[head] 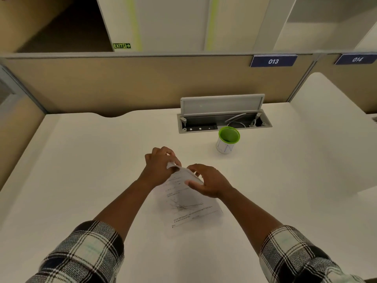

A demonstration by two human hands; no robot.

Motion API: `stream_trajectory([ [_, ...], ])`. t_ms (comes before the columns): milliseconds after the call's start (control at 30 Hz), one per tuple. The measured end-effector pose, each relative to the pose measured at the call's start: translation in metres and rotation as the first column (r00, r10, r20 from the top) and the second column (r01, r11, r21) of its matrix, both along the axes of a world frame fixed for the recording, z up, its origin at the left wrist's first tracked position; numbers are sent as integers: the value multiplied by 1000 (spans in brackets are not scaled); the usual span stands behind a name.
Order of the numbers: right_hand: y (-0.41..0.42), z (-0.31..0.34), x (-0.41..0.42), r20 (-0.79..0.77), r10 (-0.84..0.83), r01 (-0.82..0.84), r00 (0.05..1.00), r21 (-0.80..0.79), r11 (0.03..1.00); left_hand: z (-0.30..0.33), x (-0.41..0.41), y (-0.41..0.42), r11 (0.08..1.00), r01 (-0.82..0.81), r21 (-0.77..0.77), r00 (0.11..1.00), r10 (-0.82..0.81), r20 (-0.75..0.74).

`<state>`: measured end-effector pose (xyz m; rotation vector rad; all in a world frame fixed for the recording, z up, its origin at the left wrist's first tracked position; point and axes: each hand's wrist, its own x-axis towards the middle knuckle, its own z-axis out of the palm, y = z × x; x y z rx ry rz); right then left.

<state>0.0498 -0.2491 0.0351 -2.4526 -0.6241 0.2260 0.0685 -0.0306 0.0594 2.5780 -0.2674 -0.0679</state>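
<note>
Folding the far end of a printed sheet [189,213] looks like the step in hand. The sheet's near part lies flat on the white desk [81,160], straight in front of the person at the centre of the view, while its far edge is lifted and curled back toward the person. The flat near part likely acts as an anchor so the fold lines up, but that is a judgement only. The left hand [160,166] grasps the raised far edge at its left end, with fingers curled tight and pinching the paper; knuckles are up and the fingertips are mostly hidden behind the sheet. The right hand [210,181] takes the right end of the same curl, fingers bent and about half spread, thumb laid on the paper's upper face, so it grips the fold between thumb and fingers rather than pressing flat. The 2 hands are near each other, 1 at each end of the curl, probably to keep the edge straight across. Neither hand touches anything else. A green-rimmed cup [228,139] stands upright beyond and to the right, apart from the sheet. Just behind it is a recessed cable box [204,127] with its lid [221,104] propped open. The beige partition [122,84] carries tags 013 [273,61] and 014 [357,59].
</note>
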Motion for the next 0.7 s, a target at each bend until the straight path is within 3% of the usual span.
stream_trajectory([
  [133, 21, 7, -3, 224, -55, 76, 973, -89, 993, 5, -11, -7, 977, -150, -153, 988, 155, 19],
  [233, 33, 17, -6, 292, -176, 193, 940, -33, 981, 10, -30, -19, 809, -388, -441, 920, 369, -133],
  [333, 48, 27, -9, 286, -249, 269, 925, -34, 962, 9, -48, -32, 675, -561, -479, 821, 531, -213],
  [467, 64, 30, -14, 307, -284, 310, 908, -37, 950, 10, -52, -37, 531, -615, -582, 788, 409, -460],
  [567, 74, 28, -19, 283, -259, 286, 923, -55, 957, 16, -53, -36, 425, -556, -715, 831, 305, -465],
  [700, 81, 24, -22, 311, -201, 222, 929, -31, 975, 21, -51, -33, 388, -568, -726, 820, 341, -459],
])
